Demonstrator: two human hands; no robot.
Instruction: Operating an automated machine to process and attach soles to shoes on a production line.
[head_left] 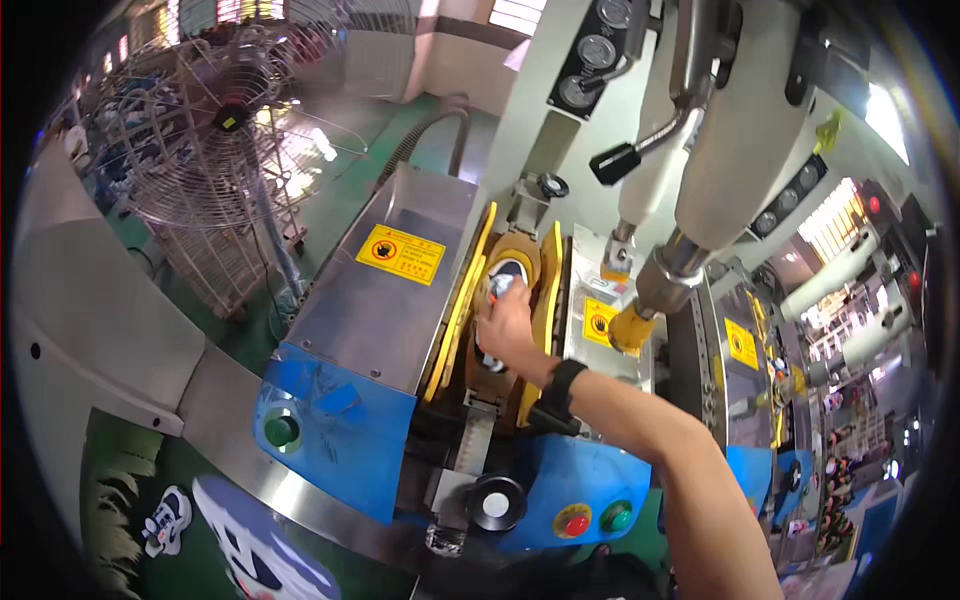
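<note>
My right hand [507, 322], with a black band on its wrist, reaches in from the lower right. Its fingers are closed round the upper of a white, black and grey shoe [510, 270]. The shoe lies lengthwise in a press, its toe and heel showing past my hand. Yellow pads stand on both sides, the left pad [463, 315] and the right pad [548, 310], apart from the shoe. Under the shoe is a brown base [520, 248]. My left hand is out of view.
Right of the shoe hang a yellow-tipped press head [632, 328] and a black-handled lever [615, 163]. A green button [281, 430], a red button [573, 521] and a black knob [496, 503] line the front. A wire fan [230, 118] stands left; another shoe [168, 521] lies lower left.
</note>
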